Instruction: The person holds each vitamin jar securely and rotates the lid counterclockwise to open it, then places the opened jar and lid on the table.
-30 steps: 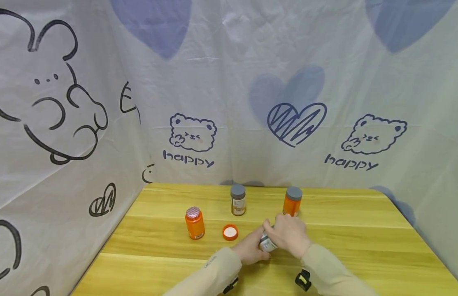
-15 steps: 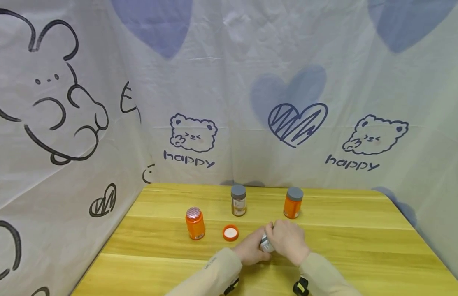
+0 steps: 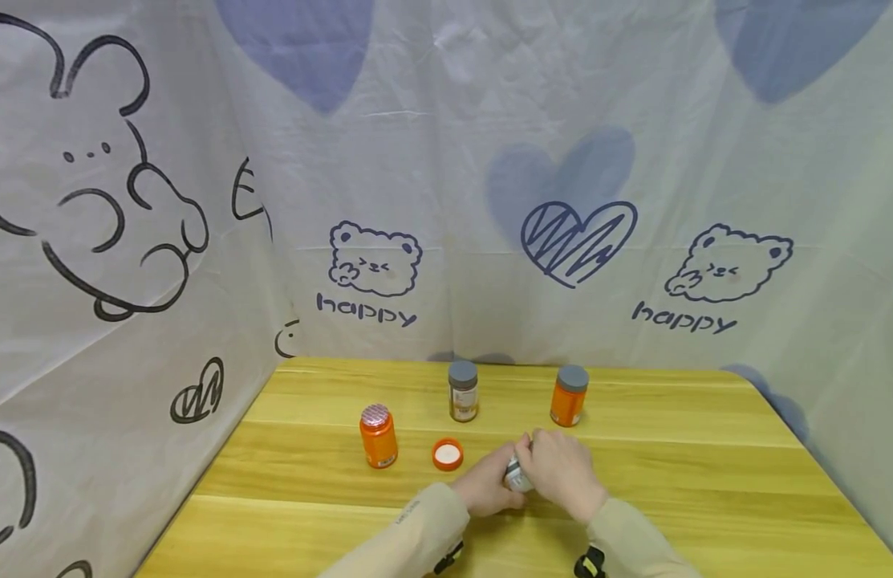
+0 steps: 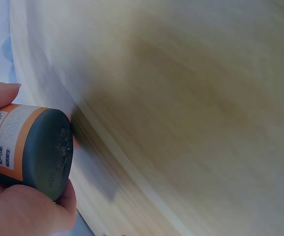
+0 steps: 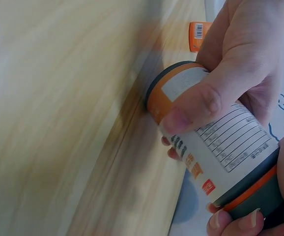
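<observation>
In the head view, my left hand (image 3: 487,483) wraps round the body of a dark pill bottle (image 3: 518,477), which is tilted over the table. My right hand (image 3: 562,474) closes over its cap end. Up close in the right wrist view, the bottle's label (image 5: 233,140) is white and orange, and the left thumb lies across it. Right-hand fingers curl round the dark cap (image 5: 257,194), just below an orange ring. The left wrist view shows the bottle's dark round base (image 4: 51,155) between the left thumb and fingers.
Left of the hands stands an orange bottle (image 3: 379,441) with a foil-sealed mouth. An orange cap (image 3: 448,454) lies inside up beside it. Farther back are a brownish bottle (image 3: 464,393) and an orange bottle (image 3: 570,397), both grey-capped. A printed curtain (image 3: 489,321) borders the wooden table (image 3: 677,482).
Over the last second my right hand has dropped and turned slightly on the cap, uncovering the foot of the orange bottle behind. My left hand keeps its hold in nearly the same place.
</observation>
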Tool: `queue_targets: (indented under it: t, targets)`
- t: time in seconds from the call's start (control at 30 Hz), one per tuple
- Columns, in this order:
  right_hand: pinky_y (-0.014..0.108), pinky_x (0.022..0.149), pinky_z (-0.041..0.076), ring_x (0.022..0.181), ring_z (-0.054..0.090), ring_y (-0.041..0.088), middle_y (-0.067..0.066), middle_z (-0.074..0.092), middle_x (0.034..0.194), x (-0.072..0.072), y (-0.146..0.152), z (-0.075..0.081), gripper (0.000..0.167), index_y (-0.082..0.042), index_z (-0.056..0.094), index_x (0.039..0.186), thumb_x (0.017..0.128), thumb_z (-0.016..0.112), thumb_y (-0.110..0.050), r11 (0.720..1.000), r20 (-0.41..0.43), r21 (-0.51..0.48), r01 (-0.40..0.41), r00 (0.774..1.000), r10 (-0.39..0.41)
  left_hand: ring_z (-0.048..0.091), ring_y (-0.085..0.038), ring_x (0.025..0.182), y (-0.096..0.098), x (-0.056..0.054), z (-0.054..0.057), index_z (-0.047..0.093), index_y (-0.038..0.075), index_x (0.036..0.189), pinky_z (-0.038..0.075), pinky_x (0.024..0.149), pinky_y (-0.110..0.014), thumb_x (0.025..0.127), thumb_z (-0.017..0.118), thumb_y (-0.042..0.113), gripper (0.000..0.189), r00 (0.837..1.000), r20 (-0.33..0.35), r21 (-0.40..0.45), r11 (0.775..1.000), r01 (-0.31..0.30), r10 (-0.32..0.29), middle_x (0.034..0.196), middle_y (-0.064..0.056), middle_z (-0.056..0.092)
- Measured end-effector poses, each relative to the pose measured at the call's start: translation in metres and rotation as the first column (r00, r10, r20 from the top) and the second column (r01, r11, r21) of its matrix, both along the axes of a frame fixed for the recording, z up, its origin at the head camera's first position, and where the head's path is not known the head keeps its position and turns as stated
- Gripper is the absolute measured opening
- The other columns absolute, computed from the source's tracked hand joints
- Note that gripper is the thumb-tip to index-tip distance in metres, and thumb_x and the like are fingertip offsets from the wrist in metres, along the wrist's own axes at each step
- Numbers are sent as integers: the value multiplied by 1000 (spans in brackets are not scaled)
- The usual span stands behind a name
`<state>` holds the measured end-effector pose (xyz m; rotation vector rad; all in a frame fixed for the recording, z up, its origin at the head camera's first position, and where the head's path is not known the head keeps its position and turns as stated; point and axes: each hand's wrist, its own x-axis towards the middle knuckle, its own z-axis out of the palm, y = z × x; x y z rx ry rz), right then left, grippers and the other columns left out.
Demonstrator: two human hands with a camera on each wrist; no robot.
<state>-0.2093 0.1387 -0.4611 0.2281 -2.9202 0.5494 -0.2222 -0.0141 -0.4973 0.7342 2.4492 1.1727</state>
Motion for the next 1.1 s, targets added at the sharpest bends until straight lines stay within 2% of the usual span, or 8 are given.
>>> queue_targets:
  t: [0.13, 0.33, 0.6, 0.73, 0.87, 1.1]
  targets:
    - [30, 43, 30, 47, 42, 18, 2, 43, 55, -1, 2, -2, 38, -14, 50, 64, 99, 50, -27, 1000, -19, -5, -23, 1000, 22, 61, -15, 115, 1, 0, 1, 49, 12, 131, 49, 102, -32, 84, 78, 6, 55, 1000, 7, -7, 1000, 1, -1, 130, -6, 64]
    - [27, 42, 27, 44, 38, 14, -1, 39, 53, -4, 9, -7, 33, -14, 52, 66, 98, 53, -22, 997, -81, -1, -72, 994, 72, 62, -12, 110, 1, -1, 3, 50, 13, 126, 50, 96, -28, 83, 78, 5, 51, 1000, 17, 7, 1000, 8, -8, 125, -5, 65]
    - [22, 41, 25, 43, 33, 7, -6, 38, 53, -6, 17, -13, 24, -16, 56, 75, 98, 53, -19, 986, -133, 29, -165, 977, 167, 61, -11, 109, 2, -4, 2, 50, 13, 125, 50, 96, -28, 82, 78, 6, 52, 1000, 22, 5, 1000, 11, -11, 125, -5, 65]
    - [21, 42, 26, 44, 32, 4, -8, 36, 53, -7, 21, -16, 23, -17, 52, 74, 97, 55, -18, 974, -190, 76, -214, 956, 225, 62, -11, 110, 2, -5, 0, 50, 13, 127, 50, 98, -28, 82, 78, 7, 53, 1000, 19, 8, 1000, 14, -14, 126, -5, 65]
    - [20, 43, 26, 45, 31, 3, -9, 36, 55, -10, 25, -19, 22, -16, 50, 75, 95, 58, -16, 957, -257, 122, -265, 922, 288, 62, -12, 112, 2, -4, 0, 50, 13, 127, 50, 99, -29, 82, 78, 7, 53, 1000, 19, 12, 1000, 15, -15, 126, -5, 65]
    - [17, 43, 26, 47, 29, -1, -11, 36, 60, -16, 31, -23, 20, -17, 47, 79, 96, 58, -16, 922, -270, 118, -369, 881, 387, 61, -12, 108, 0, -1, 4, 51, 13, 125, 49, 97, -29, 81, 79, 8, 52, 1000, 8, 7, 1000, 3, -3, 123, -5, 65]
